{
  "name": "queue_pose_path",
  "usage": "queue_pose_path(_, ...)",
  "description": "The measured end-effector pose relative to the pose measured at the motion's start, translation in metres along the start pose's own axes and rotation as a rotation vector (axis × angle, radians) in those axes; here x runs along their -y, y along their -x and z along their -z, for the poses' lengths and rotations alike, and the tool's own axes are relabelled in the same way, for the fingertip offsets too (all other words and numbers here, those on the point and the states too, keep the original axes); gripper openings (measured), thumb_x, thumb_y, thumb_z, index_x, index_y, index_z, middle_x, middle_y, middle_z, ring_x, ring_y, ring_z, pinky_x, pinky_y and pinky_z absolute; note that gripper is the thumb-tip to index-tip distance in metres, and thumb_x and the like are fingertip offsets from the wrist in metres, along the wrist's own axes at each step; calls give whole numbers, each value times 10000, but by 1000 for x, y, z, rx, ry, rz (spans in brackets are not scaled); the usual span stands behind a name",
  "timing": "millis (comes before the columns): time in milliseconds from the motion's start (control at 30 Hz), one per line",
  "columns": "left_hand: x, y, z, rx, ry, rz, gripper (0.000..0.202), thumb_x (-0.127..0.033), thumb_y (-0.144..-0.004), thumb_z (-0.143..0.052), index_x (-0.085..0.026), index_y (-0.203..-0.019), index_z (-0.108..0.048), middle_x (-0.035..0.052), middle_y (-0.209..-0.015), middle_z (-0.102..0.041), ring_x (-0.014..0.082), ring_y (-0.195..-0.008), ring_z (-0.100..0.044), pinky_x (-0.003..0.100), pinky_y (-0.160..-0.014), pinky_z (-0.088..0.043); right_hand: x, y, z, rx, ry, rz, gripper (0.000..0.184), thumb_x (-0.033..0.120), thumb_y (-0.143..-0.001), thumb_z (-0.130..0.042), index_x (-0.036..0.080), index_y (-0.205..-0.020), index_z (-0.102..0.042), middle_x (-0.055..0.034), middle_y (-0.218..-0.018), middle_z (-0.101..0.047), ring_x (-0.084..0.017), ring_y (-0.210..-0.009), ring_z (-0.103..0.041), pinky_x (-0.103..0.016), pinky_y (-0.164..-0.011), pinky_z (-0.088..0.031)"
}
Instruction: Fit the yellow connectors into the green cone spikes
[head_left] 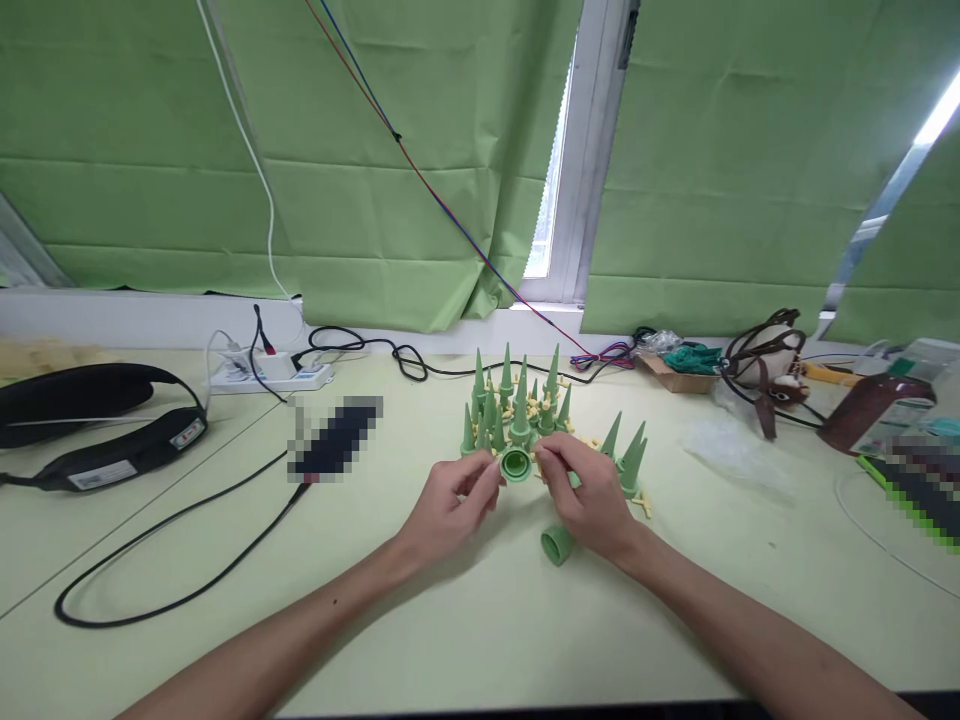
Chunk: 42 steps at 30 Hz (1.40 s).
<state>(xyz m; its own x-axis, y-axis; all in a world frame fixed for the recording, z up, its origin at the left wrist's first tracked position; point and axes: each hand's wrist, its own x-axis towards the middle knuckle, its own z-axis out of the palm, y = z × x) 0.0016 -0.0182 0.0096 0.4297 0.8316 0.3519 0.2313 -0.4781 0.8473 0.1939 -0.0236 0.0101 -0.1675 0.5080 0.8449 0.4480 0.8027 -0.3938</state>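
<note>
Between my two hands is a hollow green cone-shaped plastic piece [516, 463], its round open end facing me. My left hand [454, 505] is closed, thumb and fingertips pinching the left side of its rim. Close to the rim's right side, my right hand [592, 495] is closed in a pinch; a bit of pale yellow shows by its fingertips, but what they grip is mostly hidden. Below my right hand, a green ring-like piece [556, 546] lies on its side. Behind the hands stand several green cones [520, 405] with small yellow T-shaped parts, and more cones [632, 462] stand to the right.
On the pale table [420, 640], a looped black cable [195, 590] and a black headset-like device [127, 450] lie left. A power strip [307, 377] sits at the back. Clear plastic wrap [731, 440], a cardboard box [675, 375] and a brown bottle [874, 410] are on the right.
</note>
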Motion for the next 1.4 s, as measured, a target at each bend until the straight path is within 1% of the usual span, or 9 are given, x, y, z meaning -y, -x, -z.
queue_pose_path(133,0,-1,1,103,158,109,588,-544,-1008,-314,-131,-665,-554,-2,-504,-484,93,-417,-450,239,-470,-350,-1,2,0,27,31,63,179,105,-980,-447,187,-868,-560,-8,-708,-568,-122,-618,-512,-229,-591,-427)
queue_pose_path(267,1,-3,0,121,244,149,658,-620,-984,-302,-123,-632,-552,17,-522,-502,100,-394,-479,238,-433,-349,-2,3,-1,66,32,94,177,103,-982,-448,191,-897,-576,-13,-721,-588,-126,-633,-530,-230,-600,-436)
queue_pose_path(467,2,-2,2,136,239,152,532,-589,-966,-416,-144,-691,-514,4,-576,-542,90,-413,-494,222,-431,-364,-4,3,-2,81,19,90,177,107,-980,-447,192,-891,-575,-10,-699,-573,-130,-619,-525,-233,-584,-429)
queue_pose_path(633,4,0,2,136,167,113,414,-548,-957,-474,-157,-835,-530,-28,-610,-546,73,-410,-460,216,-437,-358,-4,3,-2,89,21,55,190,116,-982,-439,192,-864,-568,-7,-685,-560,-131,-609,-514,-236,-584,-420)
queue_pose_path(733,2,0,2,133,92,87,356,-509,-951,-505,-158,-904,-542,-23,-705,-554,64,-439,-454,214,-441,-358,-3,3,-3,92,22,28,191,115,-976,-444,191,-852,-568,-6,-681,-560,-131,-602,-509,-236,-579,-412)
queue_pose_path(833,2,0,1,91,-30,40,308,-461,-944,-529,-155,-946,-562,-25,-720,-523,72,-495,-447,216,-468,-356,-3,3,-4,95,15,2,192,112,-971,-449,188,-843,-571,-4,-678,-568,-127,-595,-511,-233,-578,-409)
queue_pose_path(1033,6,1,-1,19,-174,-60,262,-405,-929,-565,-152,-863,-575,-20,-715,-507,78,-549,-445,217,-506,-354,-2,3,-4,101,1,-47,190,128,-972,-459,182,-836,-580,-6,-686,-592,-123,-585,-517,-232,-571,-404)
queue_pose_path(1200,6,0,-2,-19,-207,-68,256,-390,-920,-580,-152,-825,-576,-24,-695,-500,70,-531,-434,213,-496,-344,-3,3,-5,109,-3,-79,193,143,-976,-466,182,-834,-592,-6,-689,-605,-122,-590,-523,-231,-575,-406)
queue_pose_path(1400,5,1,-3,-51,-232,-130,206,-351,-918,-595,-158,-966,-651,-28,-664,-509,77,-531,-429,208,-498,-356,-2,2,-5,121,-24,-116,201,174,-981,-477,181,-827,-606,2,-660,-593,-114,-565,-508,-232,-559,-407)
